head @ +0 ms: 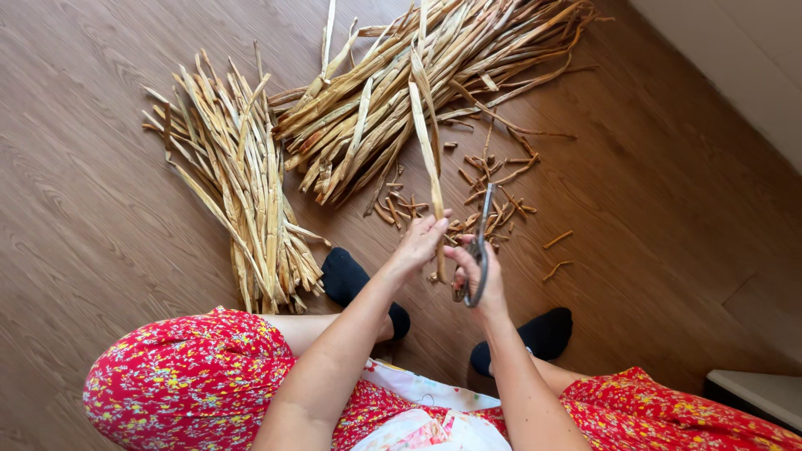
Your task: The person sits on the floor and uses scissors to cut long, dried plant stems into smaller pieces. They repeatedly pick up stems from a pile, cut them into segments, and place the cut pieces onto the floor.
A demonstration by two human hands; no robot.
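Dry, fibrous strip [428, 159], long and pale tan.
Left hand [418, 242] pinches it; right hand [478, 280] grips metal scissors [482, 242] beside it.

Surface: brown wood-plank floor [100, 209]
Left: a neat bundle of pale dried strips [242, 192], laid lengthwise
Centre top: a larger loose heap of dried strips [401, 92], fanning toward the upper right
Below the heap: short brown offcuts [493, 196], scattered
Foreground: two feet in black socks [355, 284], planted on the boards

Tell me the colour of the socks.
Black socks, seen best in the head view.
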